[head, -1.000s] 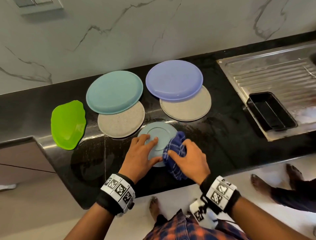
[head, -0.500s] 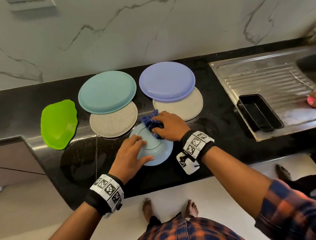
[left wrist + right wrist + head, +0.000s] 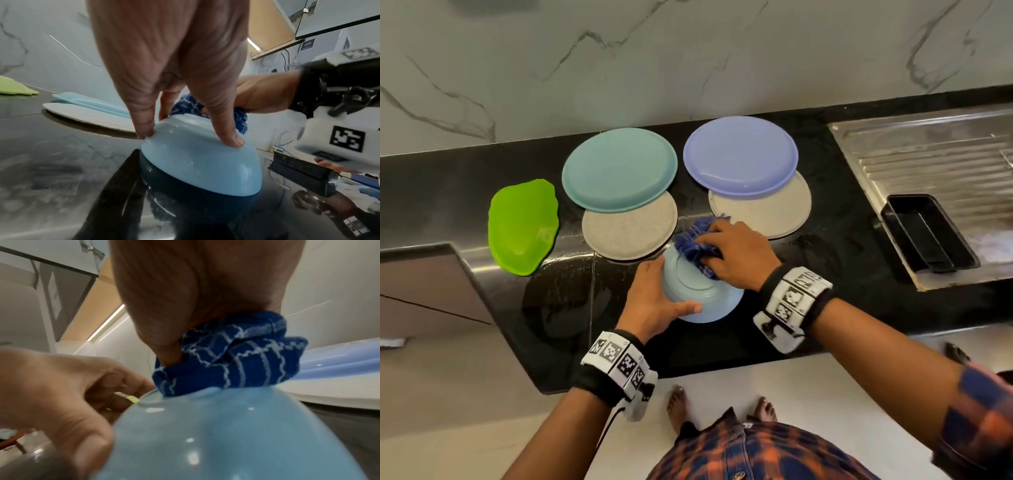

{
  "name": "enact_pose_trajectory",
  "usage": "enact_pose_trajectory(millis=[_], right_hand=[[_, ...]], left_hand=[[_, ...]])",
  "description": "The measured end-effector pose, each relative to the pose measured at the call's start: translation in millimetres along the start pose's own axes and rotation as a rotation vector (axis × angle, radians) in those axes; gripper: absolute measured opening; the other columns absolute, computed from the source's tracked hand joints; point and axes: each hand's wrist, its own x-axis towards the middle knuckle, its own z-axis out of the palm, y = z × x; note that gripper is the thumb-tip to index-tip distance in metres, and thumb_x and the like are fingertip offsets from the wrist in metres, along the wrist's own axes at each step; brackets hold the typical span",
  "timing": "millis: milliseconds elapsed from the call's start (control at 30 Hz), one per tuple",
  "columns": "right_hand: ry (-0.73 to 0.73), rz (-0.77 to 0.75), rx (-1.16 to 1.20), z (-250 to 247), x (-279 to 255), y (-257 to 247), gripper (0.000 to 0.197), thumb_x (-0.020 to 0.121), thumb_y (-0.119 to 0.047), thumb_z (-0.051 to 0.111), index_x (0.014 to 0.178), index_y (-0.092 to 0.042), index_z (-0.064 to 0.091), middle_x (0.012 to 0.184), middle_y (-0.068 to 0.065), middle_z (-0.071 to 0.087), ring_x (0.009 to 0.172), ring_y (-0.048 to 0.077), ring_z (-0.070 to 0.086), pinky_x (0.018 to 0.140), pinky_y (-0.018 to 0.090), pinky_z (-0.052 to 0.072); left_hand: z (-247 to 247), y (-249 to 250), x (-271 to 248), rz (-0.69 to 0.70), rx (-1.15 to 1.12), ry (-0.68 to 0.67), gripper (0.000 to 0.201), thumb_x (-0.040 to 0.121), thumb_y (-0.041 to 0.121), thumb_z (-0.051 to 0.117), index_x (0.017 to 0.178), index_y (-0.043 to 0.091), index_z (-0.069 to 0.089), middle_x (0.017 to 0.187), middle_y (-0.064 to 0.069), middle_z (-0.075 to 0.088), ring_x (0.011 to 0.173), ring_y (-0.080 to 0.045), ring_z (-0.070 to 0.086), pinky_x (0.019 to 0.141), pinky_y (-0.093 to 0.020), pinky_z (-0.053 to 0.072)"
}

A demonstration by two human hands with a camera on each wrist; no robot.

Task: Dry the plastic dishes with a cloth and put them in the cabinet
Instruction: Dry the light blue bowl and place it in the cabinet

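A light-blue plastic bowl point(image 3: 700, 301) point(image 3: 201, 164) point(image 3: 226, 434) stands upside down near the front edge of the black counter point(image 3: 808, 260). My left hand point(image 3: 655, 293) point(image 3: 174, 65) grips its raised bottom from the left, thumb on the near side and fingers on the far side. My right hand point(image 3: 736, 253) point(image 3: 205, 288) holds a bunched blue checked cloth point(image 3: 693, 243) point(image 3: 185, 104) point(image 3: 236, 360) and presses it on the far part of the bowl's bottom. Water drops show on the bowl in the right wrist view.
Behind the bowl lie a teal plate point(image 3: 619, 169) over a beige plate point(image 3: 628, 229), and a lavender plate point(image 3: 739, 156) over another beige plate point(image 3: 777, 212). A green leaf-shaped dish point(image 3: 522, 226) lies at the left. A black tray point(image 3: 928, 233) sits on the steel drainboard point(image 3: 928, 154).
My right hand has carried the cloth from the bowl's right side onto its far top. My left hand has shifted from lying flat on the bottom to gripping its side.
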Motion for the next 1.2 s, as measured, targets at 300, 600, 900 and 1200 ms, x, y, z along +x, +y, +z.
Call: enact_pose_trajectory(millis=[300, 600, 900, 1200], right_hand=[[-0.093, -0.137, -0.108, -8, -43, 11, 0.038, 0.09, -0.041, 0.058, 0.128, -0.037, 0.061, 0.123, -0.004, 0.051, 0.109, 0.025, 0.05, 0.079, 0.04, 0.049], [-0.031, -0.251, -0.164, 6, -29, -17, 0.034, 0.087, -0.042, 0.053, 0.115, -0.033, 0.069, 0.117, 0.0, 0.058, 0.101, 0.031, 0.054, 0.068, 0.038, 0.041], [-0.045, -0.15, -0.152, -5, 5, -14, 0.035, 0.089, -0.032, 0.058, 0.124, -0.033, 0.066, 0.126, -0.004, 0.055, 0.106, 0.028, 0.051, 0.075, 0.04, 0.047], [-0.108, -0.189, -0.026, -8, -19, 18, 0.048, 0.083, -0.039, 0.045, 0.126, -0.031, 0.065, 0.123, -0.003, 0.055, 0.104, 0.029, 0.055, 0.08, 0.046, 0.051]], left_hand=[[0, 0, 0, 0.018, -0.02, -0.015, 0.104, 0.05, 0.042, 0.095, 0.141, 0.025, 0.046, 0.126, 0.002, 0.049, 0.116, -0.012, 0.045, 0.096, -0.025, 0.036], [-4, 6, 2, -0.005, 0.017, -0.024, 0.095, 0.045, 0.043, 0.095, 0.129, 0.023, 0.055, 0.118, -0.001, 0.054, 0.112, -0.019, 0.051, 0.091, -0.033, 0.045], [-6, 11, 1, -0.037, 0.052, -0.039, 0.095, 0.046, 0.042, 0.096, 0.129, 0.02, 0.054, 0.119, 0.001, 0.054, 0.108, -0.014, 0.05, 0.086, -0.027, 0.039], [-9, 24, -7, -0.101, 0.059, -0.039, 0.098, 0.048, 0.039, 0.096, 0.133, 0.023, 0.052, 0.126, 0.0, 0.055, 0.116, -0.019, 0.053, 0.098, -0.034, 0.044]])
